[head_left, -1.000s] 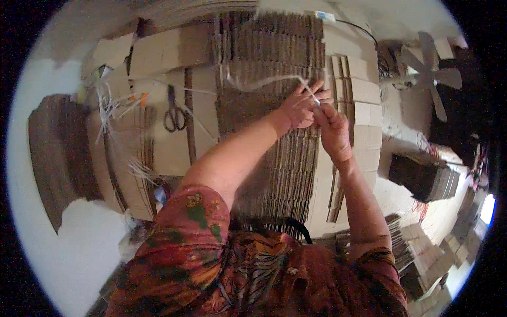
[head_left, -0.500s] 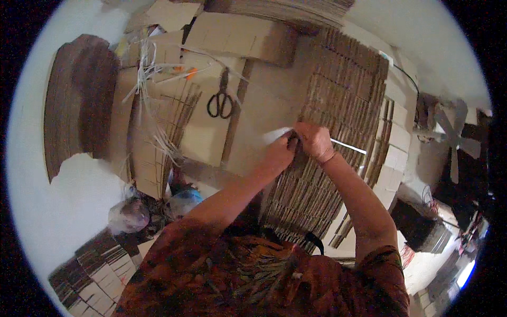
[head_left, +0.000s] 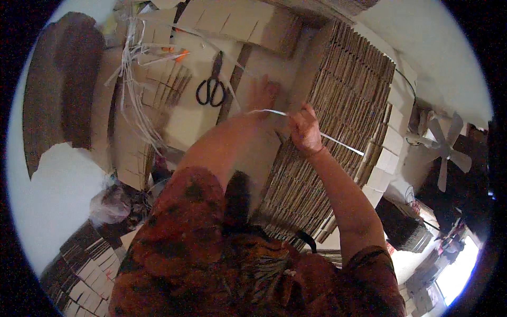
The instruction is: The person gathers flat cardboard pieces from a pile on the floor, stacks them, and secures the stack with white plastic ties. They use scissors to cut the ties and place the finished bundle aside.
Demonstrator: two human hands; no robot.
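Note:
A white plastic strap [head_left: 343, 144] crosses the large stack of flattened cardboard pieces [head_left: 343, 90], whose edges face up. At the stack's left edge, my right hand [head_left: 304, 131] is closed around the strap. A short length of it continues left from my fist toward my left wrist. My left hand [head_left: 264, 92] is further left and a little farther away, over a flat cardboard surface. Motion smears its fingers, so I cannot tell whether they hold anything. Black-handled scissors [head_left: 212, 89] lie on cardboard left of that hand.
A tangle of white strap strips [head_left: 129, 68] hangs over cardboard at the left, near small orange pieces [head_left: 182, 55]. A tall brown cardboard stack [head_left: 66, 79] stands at the far left. To the right is a fan [head_left: 448, 150] with pale blades.
My left hand has parted from my right and moved away and to the left. My right hand has stayed at the stack's edge with the strap. The whole view has shifted slightly.

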